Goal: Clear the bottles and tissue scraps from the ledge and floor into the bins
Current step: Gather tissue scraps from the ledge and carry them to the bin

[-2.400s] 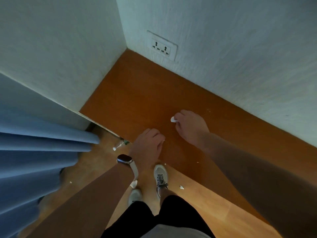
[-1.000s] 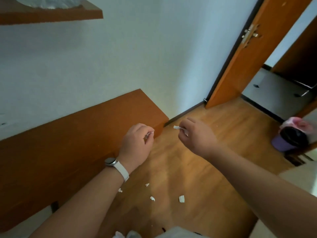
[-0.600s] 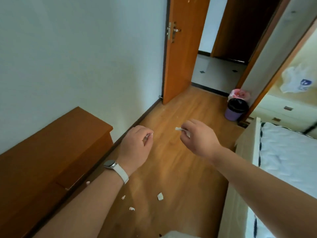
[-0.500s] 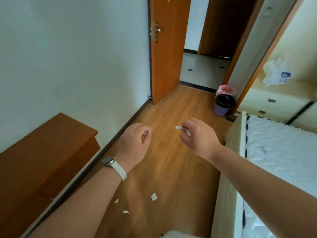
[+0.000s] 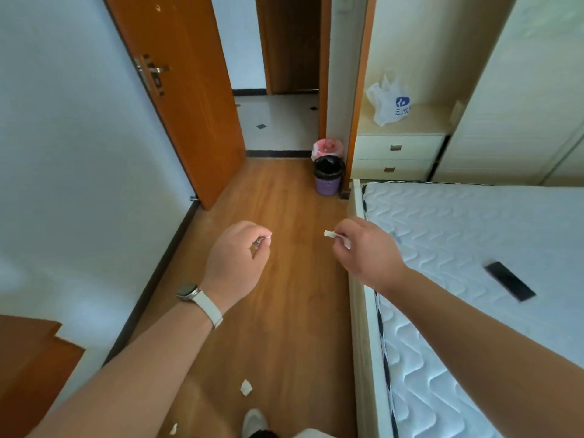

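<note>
Four scraps (image 5: pixel 267 238) (image 5: pixel 328 233) (image 5: pixel 246 387) (image 5: pixel 173 428), two in hands (image 5: pixel 237 263) (image 5: pixel 369 251); two bins (image 5: pixel 328 180) (image 5: pixel 327 146)

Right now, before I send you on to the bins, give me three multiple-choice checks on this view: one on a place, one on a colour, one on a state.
1. Where does the nearer bin stand?
A. On the floor at the far corner of the bed
B. On top of the drawers
C. Beside the ledge

2. What colour is its basket?
A. Green
B. Purple
C. Yellow

3. What is the right hand doing?
A. Lying open
B. Gripping a bottle
C. Pinching a tissue scrap

Answers:
1 A: it stands on the wood boards, right by the bed's corner.
2 B: purple weave shows below the black liner.
3 C: a white scrap sticks out between thumb and finger.
</note>
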Action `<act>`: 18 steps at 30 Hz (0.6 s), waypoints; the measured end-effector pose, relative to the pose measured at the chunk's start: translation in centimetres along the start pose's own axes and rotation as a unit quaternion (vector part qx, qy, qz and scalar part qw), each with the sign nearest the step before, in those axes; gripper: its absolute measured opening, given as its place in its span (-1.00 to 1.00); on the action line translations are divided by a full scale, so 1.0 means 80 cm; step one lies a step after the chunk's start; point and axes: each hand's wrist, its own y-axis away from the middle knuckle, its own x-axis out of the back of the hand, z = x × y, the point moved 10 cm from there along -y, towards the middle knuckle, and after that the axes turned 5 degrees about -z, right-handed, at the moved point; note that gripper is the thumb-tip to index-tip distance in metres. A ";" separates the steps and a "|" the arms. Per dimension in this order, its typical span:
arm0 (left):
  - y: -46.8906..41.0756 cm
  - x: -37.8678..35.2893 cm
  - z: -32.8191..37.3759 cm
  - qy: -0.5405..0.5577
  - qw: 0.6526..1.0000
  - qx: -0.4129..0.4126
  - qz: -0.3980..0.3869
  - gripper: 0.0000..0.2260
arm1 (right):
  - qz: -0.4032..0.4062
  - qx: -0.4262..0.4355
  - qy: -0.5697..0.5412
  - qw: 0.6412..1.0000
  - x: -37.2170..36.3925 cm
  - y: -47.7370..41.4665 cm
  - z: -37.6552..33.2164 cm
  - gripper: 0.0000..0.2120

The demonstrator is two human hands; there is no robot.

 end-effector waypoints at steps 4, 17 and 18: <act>-0.043 -0.033 0.010 0.010 1.000 -0.022 -0.017 -0.87 | 0.009 -0.047 0.003 0.999 0.003 -0.006 0.049 -0.99; -0.237 -0.128 -0.072 0.095 0.993 -0.060 -0.039 -0.89 | 0.002 -0.116 0.054 0.992 -0.045 -0.157 0.154 -0.96; -0.254 -0.133 -0.084 0.099 0.993 -0.058 -0.040 -0.89 | 0.000 -0.118 0.058 0.991 -0.051 -0.174 0.158 -0.96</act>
